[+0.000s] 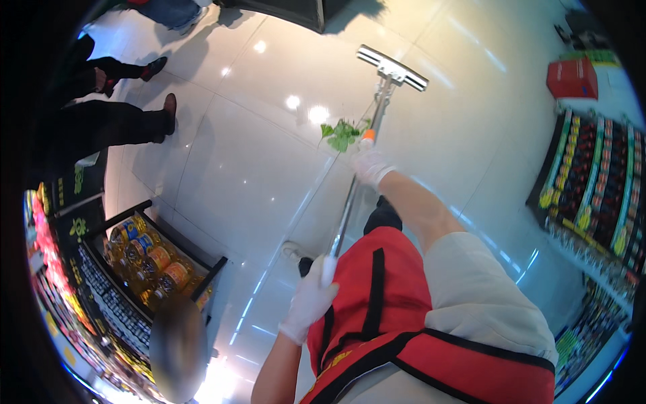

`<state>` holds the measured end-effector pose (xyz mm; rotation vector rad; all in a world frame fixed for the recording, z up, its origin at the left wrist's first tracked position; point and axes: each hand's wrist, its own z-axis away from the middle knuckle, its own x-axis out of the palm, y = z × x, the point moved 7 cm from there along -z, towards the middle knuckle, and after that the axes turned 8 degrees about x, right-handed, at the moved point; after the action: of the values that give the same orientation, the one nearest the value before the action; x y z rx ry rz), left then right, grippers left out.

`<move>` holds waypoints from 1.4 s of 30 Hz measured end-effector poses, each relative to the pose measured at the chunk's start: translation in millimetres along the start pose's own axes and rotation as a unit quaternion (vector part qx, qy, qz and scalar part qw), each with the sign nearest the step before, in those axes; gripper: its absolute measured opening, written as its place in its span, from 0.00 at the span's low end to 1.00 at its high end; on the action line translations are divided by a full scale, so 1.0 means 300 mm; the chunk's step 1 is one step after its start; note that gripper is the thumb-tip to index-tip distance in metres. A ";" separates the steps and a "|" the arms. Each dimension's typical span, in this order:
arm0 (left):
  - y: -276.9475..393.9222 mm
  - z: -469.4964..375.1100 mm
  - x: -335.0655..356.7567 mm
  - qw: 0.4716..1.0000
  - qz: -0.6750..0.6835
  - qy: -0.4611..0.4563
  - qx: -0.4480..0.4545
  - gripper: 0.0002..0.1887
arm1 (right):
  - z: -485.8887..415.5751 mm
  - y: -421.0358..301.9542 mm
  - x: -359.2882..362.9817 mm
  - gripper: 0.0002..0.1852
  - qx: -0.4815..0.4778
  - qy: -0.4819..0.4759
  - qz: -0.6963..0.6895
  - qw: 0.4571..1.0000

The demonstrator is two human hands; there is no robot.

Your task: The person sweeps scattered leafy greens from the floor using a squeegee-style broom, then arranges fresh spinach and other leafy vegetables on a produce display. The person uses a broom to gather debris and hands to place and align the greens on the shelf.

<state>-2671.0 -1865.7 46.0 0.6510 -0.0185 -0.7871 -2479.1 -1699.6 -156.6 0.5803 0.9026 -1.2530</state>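
Note:
A sponge mop with a metal pole (347, 214) runs from near my waist out over the glossy tile floor. Its wide mop head (392, 70) sits at the far end, touching or just above the tiles; I cannot tell which. My right hand (371, 162), in a clear thin glove, grips the pole below an orange collar (369, 135). Lower down, my gloved left hand (312, 298) is closed around the white grip (329, 270) at the pole's end. Green leaves (341, 135) show beside my right hand, apparently on the floor.
People in dark trousers (116, 121) stand at the left. A black-framed bin of oil bottles (164, 270) is at the lower left. Shelves of dark bottles (590, 187) and a red box (572, 78) line the right. A dark display base (282, 11) stands ahead.

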 end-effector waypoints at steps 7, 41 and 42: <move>-0.644 0.788 -0.289 0.991 -0.084 0.009 -0.103 0.34 | 0.432 -1.119 0.159 0.07 -0.185 -0.011 -0.033 0.982; -0.586 0.521 -0.146 0.970 -0.154 -0.105 -0.155 0.22 | 0.550 -0.787 0.346 0.06 0.027 0.152 -0.079 0.985; -0.657 0.679 -0.203 0.967 -0.119 -0.104 -0.202 0.23 | 0.625 -0.977 0.313 0.05 0.012 0.153 -0.056 0.987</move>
<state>-2894.0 -2037.6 115.0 0.1823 0.0293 -1.0534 -2708.5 -1972.4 -104.3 0.7632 1.1915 -1.2970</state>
